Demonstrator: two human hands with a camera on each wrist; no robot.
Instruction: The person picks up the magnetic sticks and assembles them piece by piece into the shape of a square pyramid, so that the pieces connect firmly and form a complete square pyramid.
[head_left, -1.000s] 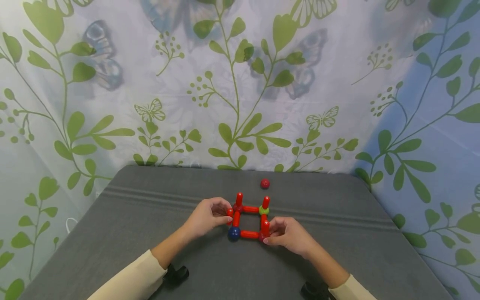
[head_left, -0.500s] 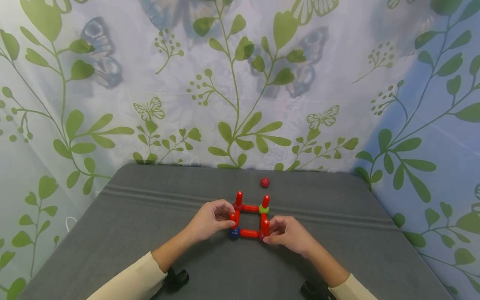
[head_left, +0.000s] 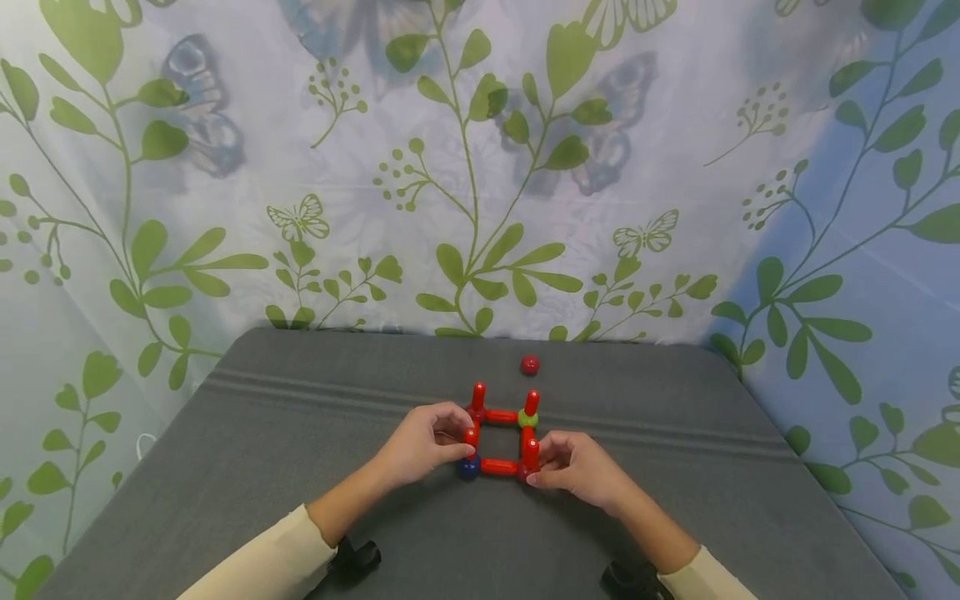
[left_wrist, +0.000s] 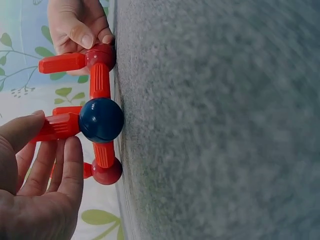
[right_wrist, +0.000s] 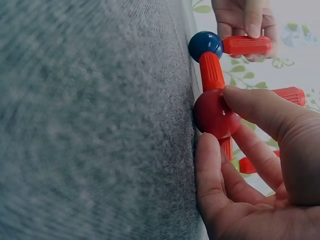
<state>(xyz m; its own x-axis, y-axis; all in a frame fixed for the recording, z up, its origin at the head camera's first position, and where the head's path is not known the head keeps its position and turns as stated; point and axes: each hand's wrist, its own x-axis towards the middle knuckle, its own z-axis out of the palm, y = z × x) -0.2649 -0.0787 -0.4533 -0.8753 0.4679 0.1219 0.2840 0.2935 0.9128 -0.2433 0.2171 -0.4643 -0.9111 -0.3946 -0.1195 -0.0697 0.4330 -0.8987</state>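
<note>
A square frame of red ribbed rods joined by balls sits on the grey table, with a rod standing up at each corner. My left hand [head_left: 420, 446] pinches the upright red rod [left_wrist: 57, 126] between thumb and fingers. That rod's end meets the blue ball [left_wrist: 101, 120] at the near left corner. At the near right corner, my right hand [head_left: 581, 471] grips the dark red ball [right_wrist: 216, 114], thumb on one side and fingers on the other. A green ball [head_left: 528, 420] forms the far right corner, another red ball [left_wrist: 107, 172] the far left.
Beyond the frame, a loose red ball [head_left: 530, 365] lies on the grey table [head_left: 337, 367]. Behind the table hangs a curtain [head_left: 360, 225] printed with leaves and butterflies. Black devices are worn at both wrists.
My left hand has moved right with the red rod, from beside the frame's left side onto the blue ball. My right hand has stayed on the red ball.
</note>
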